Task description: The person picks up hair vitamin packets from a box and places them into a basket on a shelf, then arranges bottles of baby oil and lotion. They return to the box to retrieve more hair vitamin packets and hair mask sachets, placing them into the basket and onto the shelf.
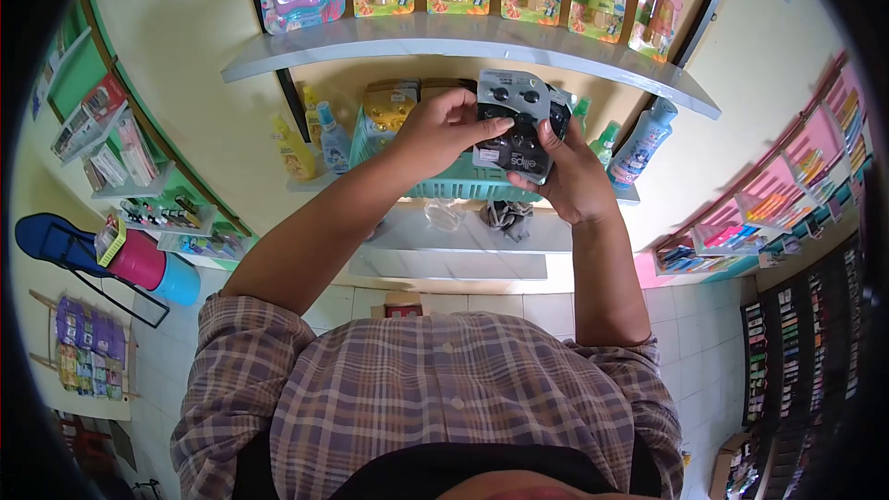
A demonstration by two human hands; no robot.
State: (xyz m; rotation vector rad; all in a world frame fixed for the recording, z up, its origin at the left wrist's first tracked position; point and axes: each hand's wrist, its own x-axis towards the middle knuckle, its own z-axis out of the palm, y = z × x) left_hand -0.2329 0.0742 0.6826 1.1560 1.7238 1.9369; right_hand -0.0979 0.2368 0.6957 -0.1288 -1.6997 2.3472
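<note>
Black-and-silver blister packs (514, 153) marked "ellips", with round dark capsules, are held up over a turquoise plastic basket (463, 187). They look stacked, with more than one edge showing. My right hand (576, 171) grips their right side, thumb on the front. My left hand (454, 134) is at the left edge, its thumb pressed on the front and its fingers curled, partly hidden. Inside the basket, gold blister packs (389, 109) stand at the back left.
Yellow (294, 148) and blue bottles (331, 137) stand left of the basket, a large blue bottle (644, 143) to its right. A grey shelf (463, 40) with carded baby items runs above. Clear plastic (444, 215) and a dark crumpled item (507, 218) lie below.
</note>
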